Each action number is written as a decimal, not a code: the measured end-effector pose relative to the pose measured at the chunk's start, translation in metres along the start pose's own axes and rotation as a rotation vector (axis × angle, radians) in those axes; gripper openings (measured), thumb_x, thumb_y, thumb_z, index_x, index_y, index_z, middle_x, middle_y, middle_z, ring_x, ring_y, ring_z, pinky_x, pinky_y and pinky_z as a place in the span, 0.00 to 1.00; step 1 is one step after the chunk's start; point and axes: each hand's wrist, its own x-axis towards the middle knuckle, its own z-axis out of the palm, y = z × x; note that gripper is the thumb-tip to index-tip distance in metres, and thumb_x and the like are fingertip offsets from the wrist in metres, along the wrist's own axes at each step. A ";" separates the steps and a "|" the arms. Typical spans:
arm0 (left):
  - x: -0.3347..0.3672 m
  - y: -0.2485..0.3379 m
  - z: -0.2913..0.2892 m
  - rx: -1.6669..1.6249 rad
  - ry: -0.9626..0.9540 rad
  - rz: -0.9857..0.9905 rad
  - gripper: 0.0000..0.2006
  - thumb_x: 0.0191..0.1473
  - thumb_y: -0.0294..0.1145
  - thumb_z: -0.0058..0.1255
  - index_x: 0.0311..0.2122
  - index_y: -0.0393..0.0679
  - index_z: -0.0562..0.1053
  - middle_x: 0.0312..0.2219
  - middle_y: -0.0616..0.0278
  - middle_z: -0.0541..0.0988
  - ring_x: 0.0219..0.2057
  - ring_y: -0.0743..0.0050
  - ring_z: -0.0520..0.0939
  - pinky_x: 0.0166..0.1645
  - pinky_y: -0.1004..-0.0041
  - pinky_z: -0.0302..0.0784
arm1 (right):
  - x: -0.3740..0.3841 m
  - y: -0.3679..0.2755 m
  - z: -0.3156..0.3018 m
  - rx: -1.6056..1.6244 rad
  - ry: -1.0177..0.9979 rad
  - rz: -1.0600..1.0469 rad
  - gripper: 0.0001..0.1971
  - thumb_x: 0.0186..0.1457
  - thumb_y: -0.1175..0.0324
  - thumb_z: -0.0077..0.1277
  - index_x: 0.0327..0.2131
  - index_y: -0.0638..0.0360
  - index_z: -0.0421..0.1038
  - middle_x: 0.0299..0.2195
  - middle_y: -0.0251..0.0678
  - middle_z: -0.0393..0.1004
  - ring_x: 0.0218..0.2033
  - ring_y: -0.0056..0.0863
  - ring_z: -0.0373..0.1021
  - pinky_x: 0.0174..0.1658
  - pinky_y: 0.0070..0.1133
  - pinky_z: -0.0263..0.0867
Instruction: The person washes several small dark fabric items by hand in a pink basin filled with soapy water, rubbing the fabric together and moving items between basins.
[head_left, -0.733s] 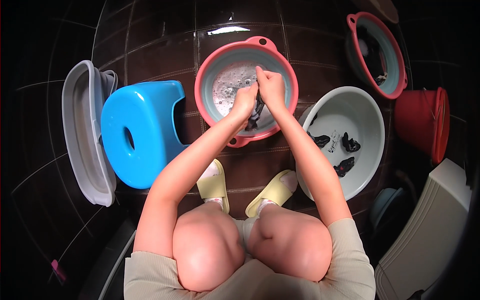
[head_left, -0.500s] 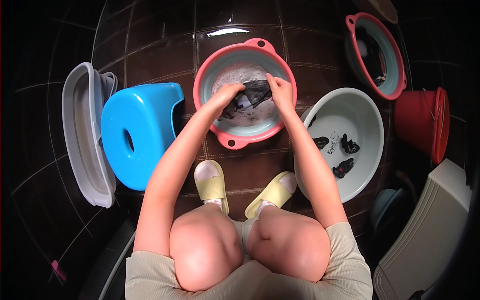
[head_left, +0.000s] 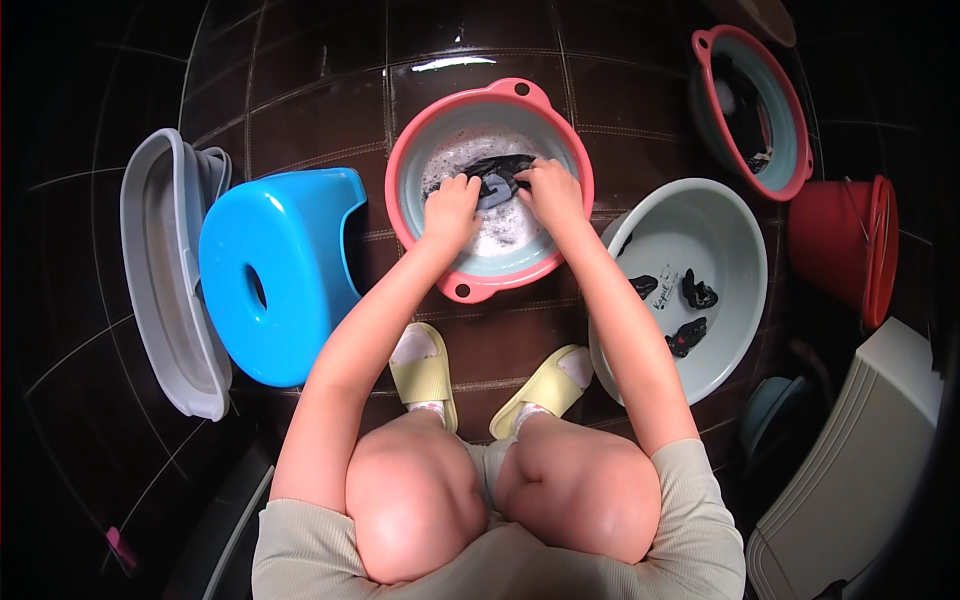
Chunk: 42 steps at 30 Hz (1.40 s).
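Grey oblong tub (head_left: 150, 275), far out at 9 o'clock of the view. Blue stool (head_left: 300, 270) with a hole in its seat, also 9 o'clock, just beside the tub. Pale yellow slippers (head_left: 425, 380), a pair, worn, at 7 and 5 o'clock. Left hand (head_left: 452, 212), curled, grasping the near-left part of the black cloth, at 8 o'clock within the pink-rimmed basin (head_left: 498, 93); that basin at 12 o'clock, holding sudsy water (head_left: 465, 150). Black cloth (head_left: 500, 168), one item with a grey-blue patch, bunched amid the suds between both hands. Right hand (head_left: 550, 195), at the basin's 3 o'clock, fingers gripping the cloth's right end. White basin (head_left: 715, 235), 3 o'clock, small dark cloth pieces (head_left: 698, 290) lying apart inside. Second pink-rimmed basin (head_left: 793, 135), 2 o'clock, contents too dark to tell. Red bucket (head_left: 830, 245), just short of 3 o'clock. Off-white ridged object (head_left: 850, 430), between 3 and 4 o'clock.
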 end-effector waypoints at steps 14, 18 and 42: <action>0.031 -0.053 -0.007 -1.098 -0.431 -0.129 0.14 0.45 0.37 0.51 0.34 0.36 0.70 0.23 0.62 0.72 0.27 0.77 0.72 0.35 0.74 0.68 | 0.026 0.024 0.014 1.129 -0.117 0.477 0.14 0.51 0.61 0.42 0.29 0.64 0.68 0.22 0.28 0.70 0.25 0.16 0.66 0.27 0.16 0.60; 0.029 -0.034 -0.002 -0.797 -0.220 -0.118 0.16 0.45 0.39 0.52 0.38 0.40 0.69 0.31 0.56 0.69 0.35 0.72 0.71 0.39 0.74 0.67 | 0.033 -0.006 -0.008 1.481 -0.180 0.659 0.12 0.50 0.61 0.46 0.30 0.61 0.68 0.23 0.28 0.69 0.28 0.16 0.66 0.29 0.14 0.62; 0.052 -0.021 0.021 -0.081 0.143 -0.263 0.12 0.45 0.41 0.48 0.25 0.41 0.70 0.18 0.51 0.75 0.24 0.51 0.77 0.29 0.61 0.72 | 0.034 -0.010 0.054 0.047 0.078 0.491 0.14 0.44 0.59 0.50 0.30 0.58 0.68 0.22 0.45 0.72 0.26 0.46 0.69 0.29 0.34 0.64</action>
